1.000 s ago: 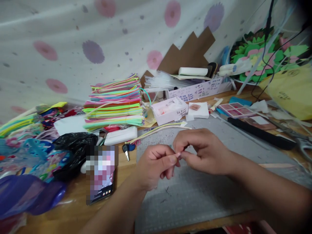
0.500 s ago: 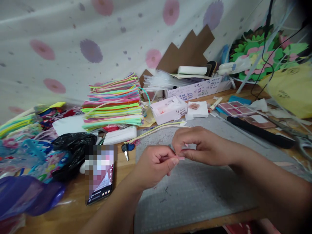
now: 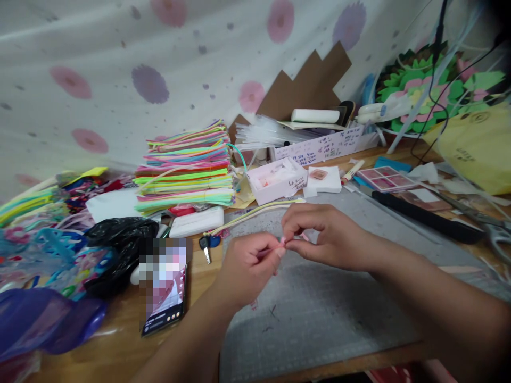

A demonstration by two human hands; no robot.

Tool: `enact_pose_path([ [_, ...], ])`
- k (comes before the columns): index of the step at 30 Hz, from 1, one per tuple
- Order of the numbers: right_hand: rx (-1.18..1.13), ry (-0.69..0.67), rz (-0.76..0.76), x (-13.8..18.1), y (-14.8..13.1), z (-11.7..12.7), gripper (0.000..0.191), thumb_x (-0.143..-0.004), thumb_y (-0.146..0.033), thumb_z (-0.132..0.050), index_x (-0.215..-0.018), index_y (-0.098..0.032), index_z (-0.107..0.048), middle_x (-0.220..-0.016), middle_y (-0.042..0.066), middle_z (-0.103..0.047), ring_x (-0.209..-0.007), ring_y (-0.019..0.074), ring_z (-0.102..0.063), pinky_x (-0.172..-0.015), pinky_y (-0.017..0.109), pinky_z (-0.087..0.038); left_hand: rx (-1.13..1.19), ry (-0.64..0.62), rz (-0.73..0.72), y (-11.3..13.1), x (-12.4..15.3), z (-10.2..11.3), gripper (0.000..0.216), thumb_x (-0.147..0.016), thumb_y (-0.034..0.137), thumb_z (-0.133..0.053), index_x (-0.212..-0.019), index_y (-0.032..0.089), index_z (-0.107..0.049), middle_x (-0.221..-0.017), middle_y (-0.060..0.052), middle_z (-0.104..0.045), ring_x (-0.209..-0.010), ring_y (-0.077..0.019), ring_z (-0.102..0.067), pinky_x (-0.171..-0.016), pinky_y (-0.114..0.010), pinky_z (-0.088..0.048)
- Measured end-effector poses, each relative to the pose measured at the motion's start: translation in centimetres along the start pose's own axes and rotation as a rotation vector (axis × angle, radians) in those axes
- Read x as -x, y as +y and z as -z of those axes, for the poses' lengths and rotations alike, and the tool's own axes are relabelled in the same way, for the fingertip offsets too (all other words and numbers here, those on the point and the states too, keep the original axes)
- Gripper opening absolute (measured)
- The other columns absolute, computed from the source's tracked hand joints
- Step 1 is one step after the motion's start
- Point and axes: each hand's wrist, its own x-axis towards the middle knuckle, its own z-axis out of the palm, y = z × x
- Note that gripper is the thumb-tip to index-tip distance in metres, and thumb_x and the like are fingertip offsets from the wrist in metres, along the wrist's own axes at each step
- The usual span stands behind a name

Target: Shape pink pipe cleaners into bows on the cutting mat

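Observation:
Both hands meet above the grey cutting mat (image 3: 319, 319), each pinching the same thin pink strip (image 3: 282, 242). My left hand (image 3: 248, 268) is closed, thumb against the bent fingers, gripping the strip's left part. Thumb and fingertips of my right hand (image 3: 329, 236) press on the strip right beside the left fingertips. A bit of pink also shows inside the right hand's curl. The fingers cover much of the strip, so its full shape and material are hard to make out.
Yellow and cream strips (image 3: 255, 209) lie behind the hands. A phone (image 3: 170, 287) and a key (image 3: 205, 249) are to the left, before a stack of coloured strips (image 3: 187, 175). White boxes (image 3: 275, 183) stand behind; scissors (image 3: 497, 239) and a black bar (image 3: 427, 215) lie right.
The fingertips have shifted slightly left and up together. The pink end that stuck out below the right thumb is gone from there; pink now shows upright between the fingertips.

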Motion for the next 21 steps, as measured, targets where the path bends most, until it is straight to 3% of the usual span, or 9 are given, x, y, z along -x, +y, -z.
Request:
enact_pose_path([
  [7,-0.35,-0.143,-0.203,0.1,-0.3,0.4,0.005,-0.077,-0.012,-0.056,-0.074,-0.014,-0.057,-0.071,0.0,-0.058,-0.065,0.0095,-0.054,-0.06,0.021,-0.044,0.417,-0.157,0.144,-0.4,0.4,-0.2,0.026,-0.082,0.037,-0.055,-0.068,0.015,-0.06,-0.05,0.003,-0.055,-0.038,-0.0042,-0.035,-0.037,-0.017,-0.023],
  [9,-0.453,-0.237,-0.251,0.2,-0.1,0.6,0.003,-0.078,-0.016,-0.057,-0.076,-0.014,-0.057,-0.07,-0.001,-0.058,-0.065,0.0096,-0.055,-0.06,0.022,-0.045,0.447,-0.222,0.167,-0.5,0.5,-0.3,0.025,-0.081,0.038,-0.056,-0.072,0.015,-0.062,-0.047,0.003,-0.054,-0.036,-0.0043,-0.034,-0.036,-0.017,-0.022],
  [11,-0.414,-0.314,-0.259,0.2,0.1,0.8,0.003,-0.077,-0.016,-0.058,-0.077,-0.014,-0.059,-0.07,0.0,-0.06,-0.065,0.0103,-0.056,-0.061,0.023,-0.045,0.422,-0.26,0.171,-0.6,0.4,-0.4,0.026,-0.08,0.037,-0.057,-0.069,0.014,-0.061,-0.046,0.004,-0.052,-0.036,-0.0045,-0.035,-0.036,-0.018,-0.024],
  [17,-0.036,-0.313,-0.014,0.2,-0.5,1.3,0.008,-0.075,-0.008,-0.057,-0.074,-0.014,-0.062,-0.073,0.001,-0.062,-0.07,0.0118,-0.056,-0.067,0.024,-0.043,0.268,-0.275,0.175,-0.5,0.0,-0.5,0.024,-0.079,0.029,-0.056,-0.06,0.014,-0.055,-0.045,0.006,-0.045,-0.039,-0.0048,-0.038,-0.038,-0.017,-0.025],
  [21,0.046,-0.419,0.126,0.0,-1.3,1.8,0.012,-0.08,-0.008,-0.053,-0.074,-0.015,-0.061,-0.073,0.002,-0.059,-0.072,0.0118,-0.053,-0.067,0.024,-0.04,0.357,-0.383,0.222,-0.1,-0.1,-0.5,0.023,-0.075,0.03,-0.061,-0.059,0.013,-0.058,-0.045,0.007,-0.043,-0.037,-0.0037,-0.038,-0.037,-0.016,-0.027],
])
